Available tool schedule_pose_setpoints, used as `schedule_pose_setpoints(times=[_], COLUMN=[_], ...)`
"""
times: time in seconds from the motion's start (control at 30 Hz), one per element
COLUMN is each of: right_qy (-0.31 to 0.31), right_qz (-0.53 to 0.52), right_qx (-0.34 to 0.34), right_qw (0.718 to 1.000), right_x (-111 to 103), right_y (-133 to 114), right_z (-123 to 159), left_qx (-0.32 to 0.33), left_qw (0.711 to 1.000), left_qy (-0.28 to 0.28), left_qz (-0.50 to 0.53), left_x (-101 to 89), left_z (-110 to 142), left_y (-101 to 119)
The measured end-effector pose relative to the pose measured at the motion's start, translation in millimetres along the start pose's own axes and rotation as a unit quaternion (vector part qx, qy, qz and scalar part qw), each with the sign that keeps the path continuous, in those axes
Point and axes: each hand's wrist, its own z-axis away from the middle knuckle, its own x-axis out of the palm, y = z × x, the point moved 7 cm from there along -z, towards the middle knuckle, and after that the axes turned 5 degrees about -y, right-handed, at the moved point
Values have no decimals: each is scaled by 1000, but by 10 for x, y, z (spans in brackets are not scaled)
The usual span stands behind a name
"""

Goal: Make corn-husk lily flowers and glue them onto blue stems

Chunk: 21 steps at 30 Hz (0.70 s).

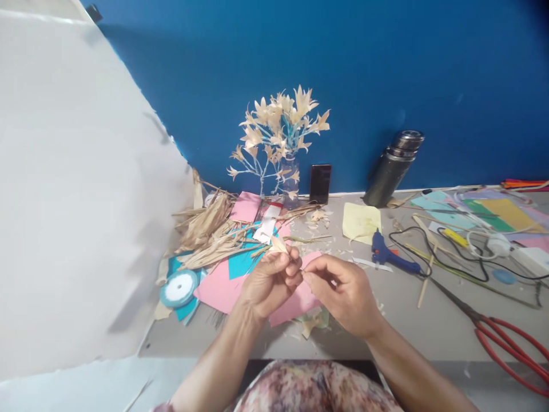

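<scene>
The left hand point(270, 283) has its thumb and fingers clamped on a small cream flower with pointed, papery petals point(278, 245), which sticks up above the fingertips. Just beside it, the right hand point(349, 292) has its thumb and forefinger pressed together below the flower; whatever lies between them is too small to tell.

Beneath the fingers, pink paper point(221, 286) and bright turquoise paper point(240, 264) lie on a grey tabletop point(193, 340). Left of the fingers are a loose heap of dry, straw-coloured strips point(208, 226) and, nearer the person, a round spool of light-blue ribbon point(179, 288). Right of them lie a blue plastic glue gun point(394, 258) and, farther out, long scissors with red handles point(472, 315).

Beyond the fingertips, a clear bottle point(290, 163) holds pale star-shaped flowers on light-blue stems point(274, 117). A dark phone point(320, 183) stands right of it, and well apart, a black metal flask point(391, 171) leans by the blue wall point(343, 68).
</scene>
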Motion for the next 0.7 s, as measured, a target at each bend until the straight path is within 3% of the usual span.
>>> schedule_pose_setpoints(times=[0.23,0.33,0.53,0.7], right_qy=[11,14,67,38], right_qz=[29,52,140,36], right_qx=[-10,-22,-100,-14], right_qw=[999,998,983,999], right_x=[-15,-22,-36,15], right_y=[1,-22,-186,-77], right_z=[28,54,91,72], left_qx=[87,95,115,81], left_qw=[993,989,984,988], left_qy=[-4,-3,15,15], left_qz=[-83,-113,-138,-130], left_x=[25,19,32,78], left_z=[15,18,49,72], left_y=[95,105,143,93])
